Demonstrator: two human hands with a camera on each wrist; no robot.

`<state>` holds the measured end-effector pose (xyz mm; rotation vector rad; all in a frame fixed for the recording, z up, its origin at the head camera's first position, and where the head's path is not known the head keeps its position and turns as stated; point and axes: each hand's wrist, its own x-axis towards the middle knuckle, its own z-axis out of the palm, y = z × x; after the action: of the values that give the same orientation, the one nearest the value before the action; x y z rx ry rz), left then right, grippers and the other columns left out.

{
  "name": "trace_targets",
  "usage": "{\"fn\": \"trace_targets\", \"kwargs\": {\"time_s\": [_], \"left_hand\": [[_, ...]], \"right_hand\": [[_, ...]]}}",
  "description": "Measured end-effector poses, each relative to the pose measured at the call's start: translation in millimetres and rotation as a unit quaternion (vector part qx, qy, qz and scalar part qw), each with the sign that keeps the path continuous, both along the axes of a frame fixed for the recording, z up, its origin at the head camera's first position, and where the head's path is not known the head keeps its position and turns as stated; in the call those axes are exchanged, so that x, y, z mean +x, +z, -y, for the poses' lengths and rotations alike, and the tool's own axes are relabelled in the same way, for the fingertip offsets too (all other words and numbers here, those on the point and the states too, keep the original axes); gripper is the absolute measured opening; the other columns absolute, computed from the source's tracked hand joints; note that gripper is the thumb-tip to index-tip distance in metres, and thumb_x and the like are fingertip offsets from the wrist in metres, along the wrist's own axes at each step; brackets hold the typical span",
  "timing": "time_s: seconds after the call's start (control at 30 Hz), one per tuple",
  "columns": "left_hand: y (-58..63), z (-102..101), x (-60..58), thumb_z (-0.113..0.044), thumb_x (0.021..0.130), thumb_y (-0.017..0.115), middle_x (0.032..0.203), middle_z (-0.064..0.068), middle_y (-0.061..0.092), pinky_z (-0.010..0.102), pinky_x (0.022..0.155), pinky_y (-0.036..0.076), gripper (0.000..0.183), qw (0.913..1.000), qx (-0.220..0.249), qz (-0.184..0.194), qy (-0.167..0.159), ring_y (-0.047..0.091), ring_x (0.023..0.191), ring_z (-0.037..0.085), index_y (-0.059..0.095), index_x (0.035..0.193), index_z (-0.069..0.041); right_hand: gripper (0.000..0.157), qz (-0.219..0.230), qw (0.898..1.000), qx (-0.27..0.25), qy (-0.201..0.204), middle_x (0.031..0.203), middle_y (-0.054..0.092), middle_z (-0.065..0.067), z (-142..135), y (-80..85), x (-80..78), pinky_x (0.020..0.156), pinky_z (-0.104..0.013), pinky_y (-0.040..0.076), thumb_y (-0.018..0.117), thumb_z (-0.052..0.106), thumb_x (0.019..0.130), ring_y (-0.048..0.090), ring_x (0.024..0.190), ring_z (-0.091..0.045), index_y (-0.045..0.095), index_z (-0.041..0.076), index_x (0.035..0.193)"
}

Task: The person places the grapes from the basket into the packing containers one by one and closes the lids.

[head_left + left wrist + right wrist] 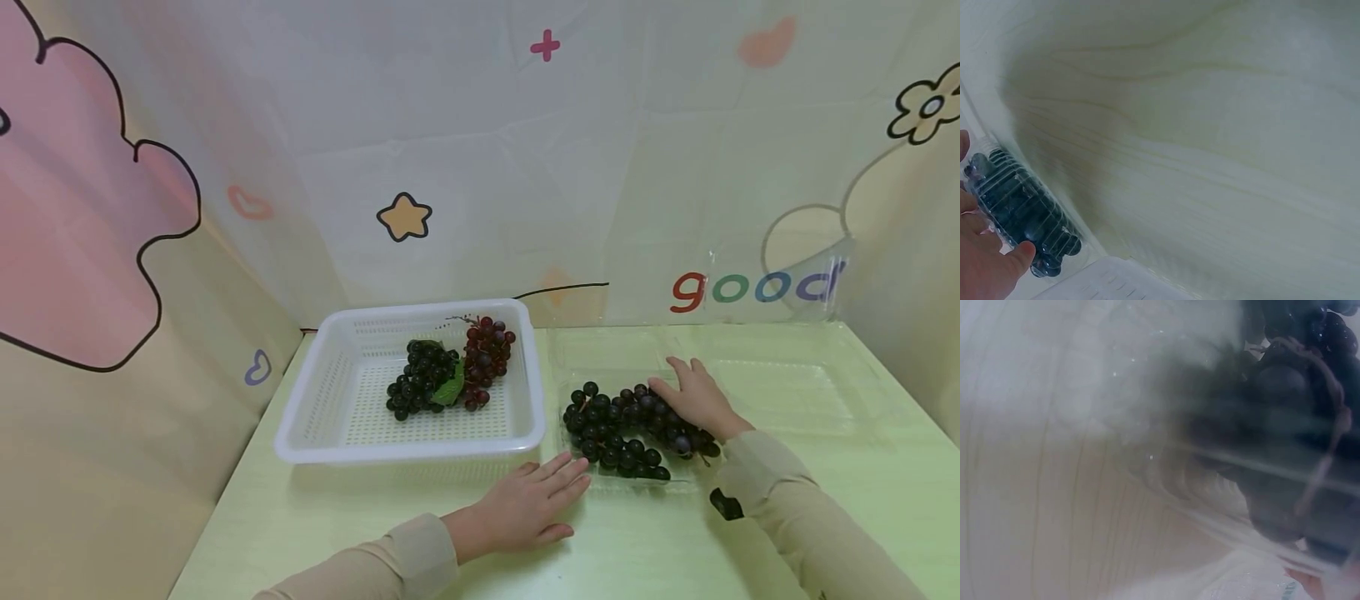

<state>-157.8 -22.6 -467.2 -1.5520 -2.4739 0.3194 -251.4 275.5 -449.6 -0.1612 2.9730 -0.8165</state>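
Two bunches of dark grapes lie in a clear plastic clamshell box. Its see-through lid is folded back to the right. My left hand is spread low over the table, its fingertips right at the box's front left corner. In the left wrist view the grapes show through the ribbed plastic wall beside that hand. At the box's right side, my right hand reaches over the grapes with fingers extended, thumb side at the upper bunch. Grapes fill the right wrist view behind blurred plastic.
To the left of the box stands a white slotted plastic basket. Inside are a dark green bunch with a leaf and a red bunch. A small black object lies by the right sleeve. A printed curtain hangs behind.
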Motion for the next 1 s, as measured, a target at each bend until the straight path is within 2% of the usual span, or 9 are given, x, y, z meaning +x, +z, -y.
{"fn": "trace_targets", "kwargs": {"time_s": [0.63,1.0], "left_hand": [[1.2,0.0,0.6,-0.050,0.090,0.036,0.147,0.005,0.020,0.028,0.091,0.041,0.063,1.0000,-0.001,0.005,0.002,0.022,0.134,0.019,0.026,0.140,-0.013],[-0.8,0.4,0.6,-0.050,0.090,0.036,0.148,0.005,0.019,0.027,0.091,0.041,0.064,1.0000,-0.002,0.007,0.002,0.021,0.135,0.020,0.025,0.140,-0.013]], "right_hand": [[0.068,-0.040,0.999,-0.019,-0.022,0.129,0.022,-0.041,-3.0,-6.2,-0.2,0.090,-0.062,0.028,0.052,0.033,0.088,0.027,0.115,-0.054,0.024,-0.009,0.133],[0.066,-0.051,0.996,-0.055,-0.050,0.129,0.022,-0.039,-1.9,-6.0,-0.1,0.091,-0.061,0.027,0.058,0.019,0.084,0.027,0.115,-0.052,0.023,-0.006,0.135]]}}
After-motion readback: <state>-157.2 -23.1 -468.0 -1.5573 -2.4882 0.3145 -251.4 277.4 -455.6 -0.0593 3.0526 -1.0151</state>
